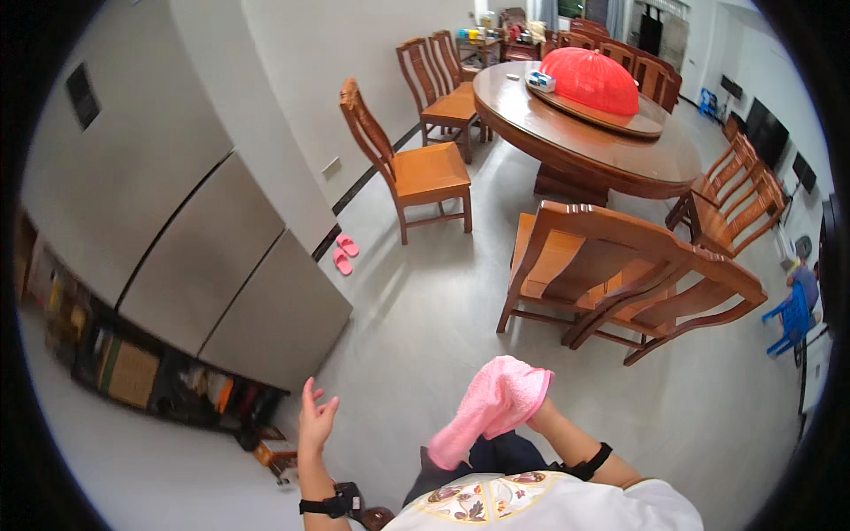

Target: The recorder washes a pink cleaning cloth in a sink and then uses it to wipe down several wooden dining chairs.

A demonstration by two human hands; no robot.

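Note:
A pink terry towel (495, 401) is draped over my right hand (542, 413) and hangs down toward my lap. The cloth hides the fingers, leaving only the wrist side and forearm in sight. My left hand (316, 418) is raised on the other side, bare, fingers apart and holding nothing. It is nearest to the lower edge of a large grey refrigerator (279, 312). Ahead of the towel stand carved wooden chairs (597, 265), their backs turned to me.
Past the chairs is a round wooden table (505, 99) with a red mesh food cover (591, 79). A single chair (431, 172) stands left of it. Pink slippers (345, 253) lie by the wall. At far right a person (805, 285) sits on a blue plastic chair (790, 322).

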